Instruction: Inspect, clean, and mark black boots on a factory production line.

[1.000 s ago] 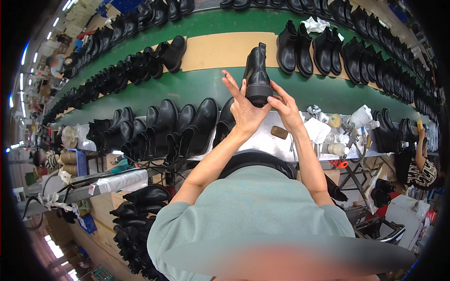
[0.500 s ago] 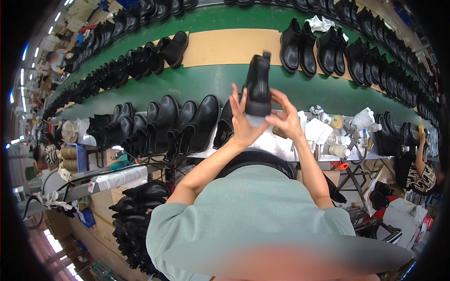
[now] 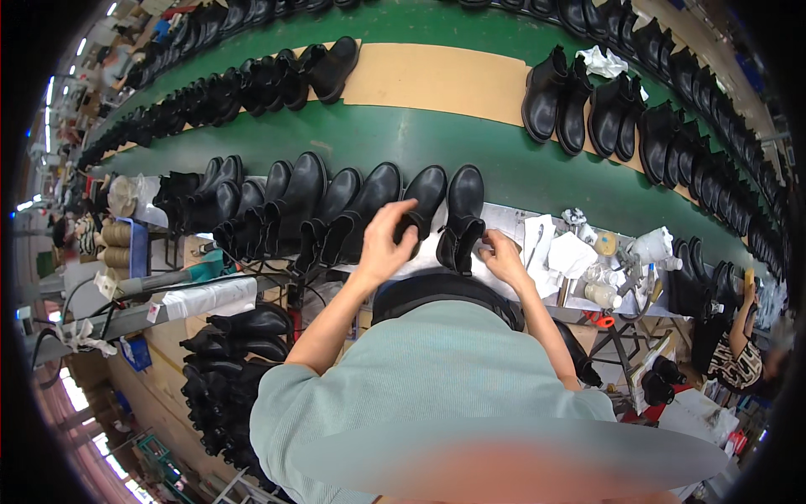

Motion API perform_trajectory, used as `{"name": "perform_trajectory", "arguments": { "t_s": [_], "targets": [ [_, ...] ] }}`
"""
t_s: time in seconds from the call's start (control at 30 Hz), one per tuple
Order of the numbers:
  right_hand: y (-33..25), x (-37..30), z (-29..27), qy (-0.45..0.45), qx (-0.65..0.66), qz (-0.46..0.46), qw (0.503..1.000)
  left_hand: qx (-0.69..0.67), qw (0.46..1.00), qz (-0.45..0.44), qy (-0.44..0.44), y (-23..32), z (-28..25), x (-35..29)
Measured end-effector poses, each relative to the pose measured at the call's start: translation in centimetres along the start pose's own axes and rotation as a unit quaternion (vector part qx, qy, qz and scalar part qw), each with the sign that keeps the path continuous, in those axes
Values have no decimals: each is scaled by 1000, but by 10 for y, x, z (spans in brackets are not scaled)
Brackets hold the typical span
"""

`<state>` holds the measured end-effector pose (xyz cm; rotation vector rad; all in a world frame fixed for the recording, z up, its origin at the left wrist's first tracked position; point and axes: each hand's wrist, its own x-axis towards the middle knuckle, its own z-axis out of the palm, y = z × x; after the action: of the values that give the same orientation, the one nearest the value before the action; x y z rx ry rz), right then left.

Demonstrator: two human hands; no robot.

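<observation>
Two black boots stand upright at the table (image 3: 520, 223) edge, just below the green belt (image 3: 537, 172): the left hand (image 3: 382, 239) grips the left boot (image 3: 422, 206) shaft, the right hand (image 3: 502, 256) pinches the right boot (image 3: 462, 214) heel. I think a careless pull can tip either one into the row of boots (image 3: 277, 206) left of them.

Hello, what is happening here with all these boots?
A person in a grey-green top stands at a green conveyor belt lined with black ankle boots. The left hand touches the top of one black boot in the near row. The right hand is at the shaft of the neighbouring boot, which stands at the row's end. Cloths and small bottles lie on the bench to the right. Another person sits at the far right.
</observation>
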<state>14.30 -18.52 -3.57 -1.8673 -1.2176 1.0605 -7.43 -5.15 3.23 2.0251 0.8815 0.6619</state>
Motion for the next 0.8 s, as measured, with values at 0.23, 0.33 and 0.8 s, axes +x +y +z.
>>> {"name": "perform_trajectory", "arguments": {
  "t_s": [0.23,0.33,0.8],
  "targets": [
    [-2,12,-8,15,3,7,1000,76,986,-117,-89,-41,11,-9],
    [-6,9,-3,-13,45,33,998,81,973,-207,-65,-44,22,-16],
    [-31,62,9,69,-156,-62,984,93,986,-75,-120,-45,16,33]
  ]
}}
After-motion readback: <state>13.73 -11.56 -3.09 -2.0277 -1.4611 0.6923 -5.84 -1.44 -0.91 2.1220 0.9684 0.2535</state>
